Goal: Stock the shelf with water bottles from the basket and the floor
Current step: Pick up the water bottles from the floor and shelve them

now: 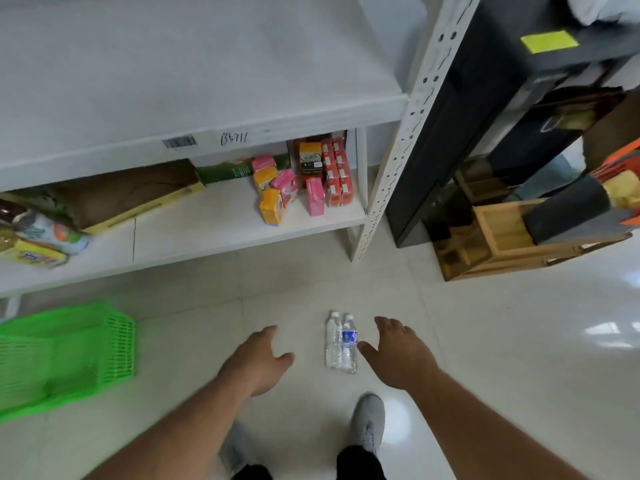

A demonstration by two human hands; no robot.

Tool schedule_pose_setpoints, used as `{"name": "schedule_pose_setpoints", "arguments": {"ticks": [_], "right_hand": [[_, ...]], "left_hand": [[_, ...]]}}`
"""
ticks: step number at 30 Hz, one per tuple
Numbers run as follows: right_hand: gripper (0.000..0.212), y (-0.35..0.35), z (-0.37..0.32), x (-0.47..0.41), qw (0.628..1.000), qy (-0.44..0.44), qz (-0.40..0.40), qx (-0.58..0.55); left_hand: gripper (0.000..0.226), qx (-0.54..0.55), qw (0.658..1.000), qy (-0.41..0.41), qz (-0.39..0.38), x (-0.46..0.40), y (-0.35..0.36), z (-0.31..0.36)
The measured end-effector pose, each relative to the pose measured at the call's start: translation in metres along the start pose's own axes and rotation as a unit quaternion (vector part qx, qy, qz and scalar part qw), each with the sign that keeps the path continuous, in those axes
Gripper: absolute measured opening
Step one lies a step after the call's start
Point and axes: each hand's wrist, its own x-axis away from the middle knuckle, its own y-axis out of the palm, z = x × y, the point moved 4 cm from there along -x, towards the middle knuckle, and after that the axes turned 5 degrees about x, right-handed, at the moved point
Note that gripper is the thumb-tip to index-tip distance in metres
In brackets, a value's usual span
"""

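Observation:
Two clear water bottles stand side by side on the pale tiled floor, one with a blue label. My right hand hovers just right of them with fingers spread, holding nothing. My left hand hangs open to their left, a hand's width away. The green plastic basket sits on the floor at the left; no bottles show inside it. The white shelf spans the upper left, its broad middle board bare.
The lower shelf board carries pink, orange and red cartons, a cardboard tray and packets at the left. A perforated white upright ends the unit. Right of it stand a black rack and a wooden crate. My grey shoes are below.

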Motion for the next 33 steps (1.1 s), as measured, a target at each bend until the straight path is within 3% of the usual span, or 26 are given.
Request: {"name": "schedule_pose_setpoints", "arguments": {"ticks": [4,8,15,22,26,30,33], "right_hand": [[0.06,0.07,0.038,-0.085,0.997,0.03,-0.032,-0.064],[0.073,0.165,0.077,-0.176,0.98,0.092,-0.073,-0.158],[0.082,0.322,0.133,-0.317,0.951,0.165,-0.082,-0.249],[0.071,0.418,0.156,-0.406,0.932,0.187,-0.079,-0.301],[0.052,0.448,0.161,-0.436,0.925,0.178,-0.082,-0.325],[0.033,0.462,0.164,-0.452,0.922,0.171,-0.061,-0.341],[0.035,0.467,0.165,-0.454,0.922,0.165,-0.059,-0.344]], "left_hand": [[0.082,0.042,0.998,-0.035,-0.021,-0.069,0.069,-0.021],[0.085,0.103,0.992,-0.06,-0.036,-0.156,0.144,-0.056],[0.094,0.136,0.985,-0.086,-0.059,-0.307,0.283,-0.108],[0.094,0.172,0.981,-0.076,-0.05,-0.413,0.389,-0.116],[0.067,0.177,0.981,-0.072,-0.028,-0.451,0.419,-0.114],[0.057,0.184,0.98,-0.073,-0.014,-0.475,0.433,-0.116],[0.037,0.226,0.972,-0.067,-0.015,-0.478,0.433,-0.121]]}}
